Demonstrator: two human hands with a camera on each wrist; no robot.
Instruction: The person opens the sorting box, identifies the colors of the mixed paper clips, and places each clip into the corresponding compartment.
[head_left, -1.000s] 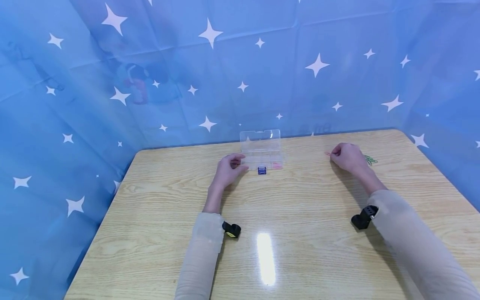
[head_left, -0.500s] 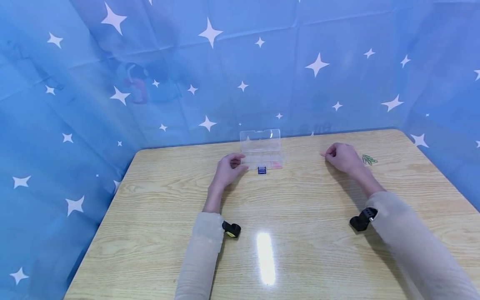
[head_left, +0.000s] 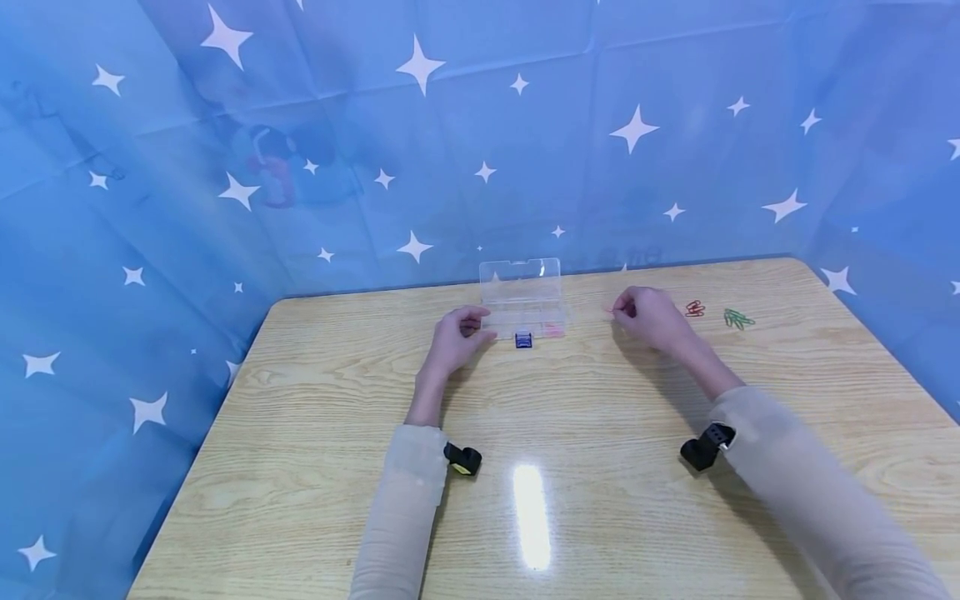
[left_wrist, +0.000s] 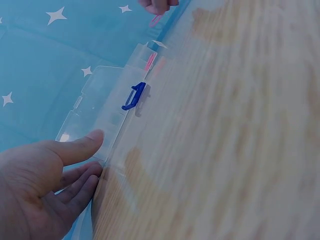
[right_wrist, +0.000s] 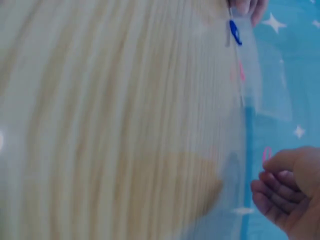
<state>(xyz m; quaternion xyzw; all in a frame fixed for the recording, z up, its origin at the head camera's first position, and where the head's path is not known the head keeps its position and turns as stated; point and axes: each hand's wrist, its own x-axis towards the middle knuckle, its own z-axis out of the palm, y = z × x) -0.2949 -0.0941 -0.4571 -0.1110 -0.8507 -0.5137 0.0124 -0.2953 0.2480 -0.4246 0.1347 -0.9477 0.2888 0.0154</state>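
Observation:
A clear plastic compartment box [head_left: 517, 317] stands at the back of the table with its lid raised. My left hand [head_left: 455, 340] holds its left end, thumb at the front corner and fingers along the side. Pink paper clips [head_left: 553, 330] lie in the box's right front compartment. A blue latch [head_left: 523, 340] sticks out at the front. To the right of the box, my right hand [head_left: 651, 317] pinches a pink paper clip [right_wrist: 267, 153] between thumb and forefinger, the clip's loop showing past the fingertips in the right wrist view.
Right of my right hand lie several red paper clips [head_left: 695, 308], and beyond them several green paper clips [head_left: 738, 319]. A blue star-patterned cloth [head_left: 450, 167] hangs along the table's back edge. Light glares off the wooden table [head_left: 600, 467] near the front.
My right hand has moved left toward the box with the pink paper clip, uncovering the red and green clips. The left hand has stayed at the box.

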